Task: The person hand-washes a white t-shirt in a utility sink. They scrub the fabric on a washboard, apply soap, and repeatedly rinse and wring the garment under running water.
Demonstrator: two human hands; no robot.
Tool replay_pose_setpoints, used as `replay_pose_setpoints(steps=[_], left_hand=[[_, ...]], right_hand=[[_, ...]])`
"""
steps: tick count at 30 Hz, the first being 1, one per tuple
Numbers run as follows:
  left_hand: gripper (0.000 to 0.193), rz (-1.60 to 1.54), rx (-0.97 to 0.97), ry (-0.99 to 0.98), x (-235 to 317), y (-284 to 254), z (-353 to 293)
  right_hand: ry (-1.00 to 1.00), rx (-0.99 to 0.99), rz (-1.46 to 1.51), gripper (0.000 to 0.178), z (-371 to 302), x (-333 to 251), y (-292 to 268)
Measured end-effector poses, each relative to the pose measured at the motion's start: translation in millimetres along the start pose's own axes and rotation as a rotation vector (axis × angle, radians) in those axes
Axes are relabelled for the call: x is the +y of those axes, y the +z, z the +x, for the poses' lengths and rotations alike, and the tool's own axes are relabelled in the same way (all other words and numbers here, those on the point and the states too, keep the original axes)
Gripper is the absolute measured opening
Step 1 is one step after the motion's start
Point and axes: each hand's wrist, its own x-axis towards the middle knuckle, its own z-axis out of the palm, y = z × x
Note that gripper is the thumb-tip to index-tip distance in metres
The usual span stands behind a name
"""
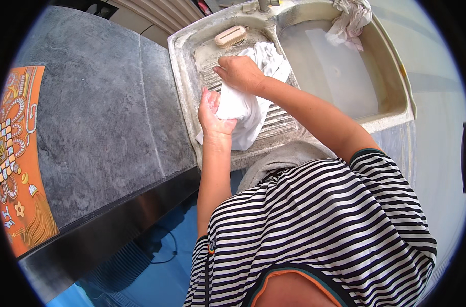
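Observation:
A wet white cloth (243,113) is bunched over the ribbed washboard (279,123) moulded into the left side of the sink. My left hand (216,115) is turned palm up with curled fingers and grips the cloth's left part. Just above it, my right hand (240,73) is closed on the upper part, knuckles up. The far end of the cloth lies crumpled beyond my right wrist, and its lower edge hangs towards the sink's front rim. What kind of garment or towel it is, I cannot make out.
A scrubbing brush (231,36) lies at the back of the washboard side. Cloudy water fills the right basin (378,110), with a pale crumpled cloth (351,20) over its far rim. A tap (264,5) stands behind. Left are a grey counter (94,112) and an orange patterned mat (25,153).

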Motion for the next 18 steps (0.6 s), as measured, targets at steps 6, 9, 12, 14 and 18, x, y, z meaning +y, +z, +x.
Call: replay_pose_setpoints(steps=[6, 9, 12, 14, 18], left_hand=[[0.037, -0.181, -0.314, 0.112, 5, -6, -2], [0.031, -0.383, -0.880, -0.058, 5, -38, 22], [0.042, -0.058, -0.086, -0.004, -11, 24, -3], [0.042, -0.009, -0.056, -0.022, -13, 19, 3], [0.039, -0.112, -0.685, 0.121, -2, -57, 22]], right_hand=[[-0.156, -0.137, 0.220, 0.047, -69, -97, 1], [-0.322, -0.199, 0.022, 0.051, -65, -94, 8], [-0.040, -0.043, -0.026, 0.050, -11, -40, 14], [-0.034, -0.019, -0.024, 0.049, -14, -34, 14], [-0.217, -0.099, 0.030, 0.045, -47, -81, 20]])
